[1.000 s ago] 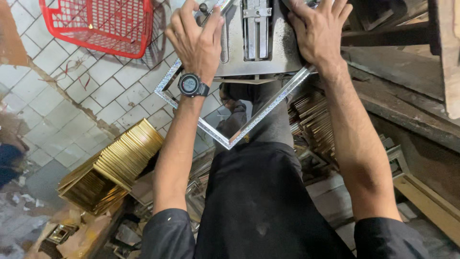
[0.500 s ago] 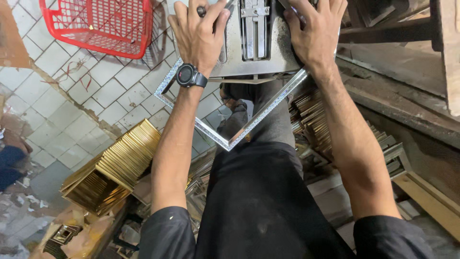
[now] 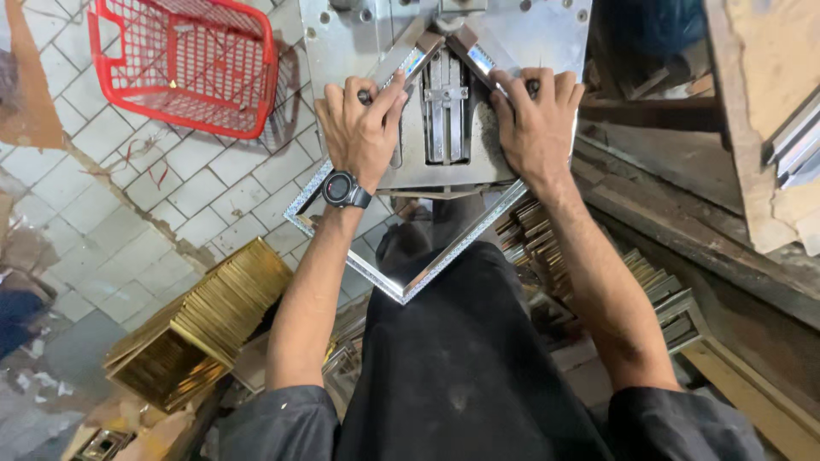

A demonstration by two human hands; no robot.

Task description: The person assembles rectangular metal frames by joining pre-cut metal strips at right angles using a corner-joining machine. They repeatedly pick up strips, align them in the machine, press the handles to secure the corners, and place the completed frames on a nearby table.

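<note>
Two hands press a silver frame on the joining machine

Both hands lie flat on the metal machine table. The left hand and right hand have fingers curled down over the silver picture frame, pinning its two upper rails beside the central clamp. The frame's lower corner hangs off the table, over the person's lap. A red basket sits on the tiled floor.
</note>
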